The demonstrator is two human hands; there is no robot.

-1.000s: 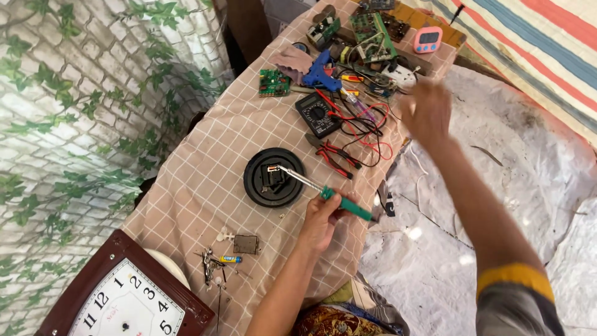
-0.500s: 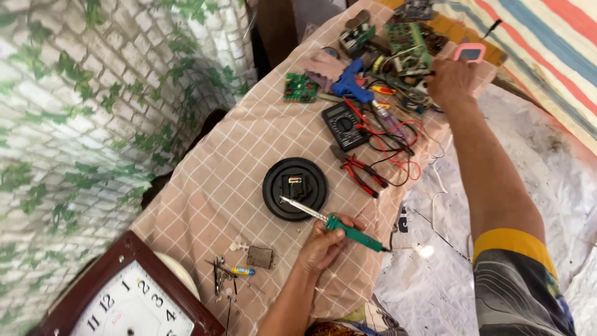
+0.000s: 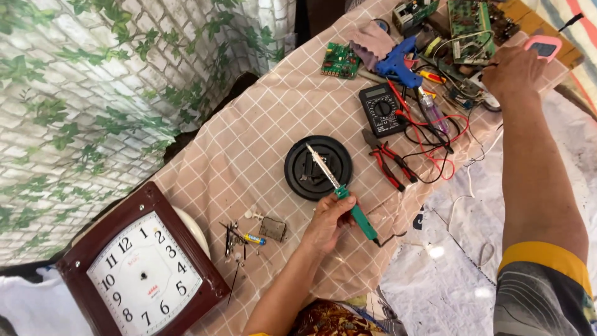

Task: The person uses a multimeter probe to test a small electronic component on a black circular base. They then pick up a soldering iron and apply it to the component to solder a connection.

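Daylight was bright and pretty even across the whole shot, with soft short shadows, like the one under the left hand on the checked tabletop. The white sheet at lower right got glary and a bit washed out. Focus was sharp mid-frame, while the wide lens bent and stretched things toward the edges, especially the right forearm

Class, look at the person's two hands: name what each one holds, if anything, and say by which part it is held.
The left hand holds a soldering iron by its green handle, tip over the black round disc. The right hand reaches into the wires; whether it holds anything cannot be told.
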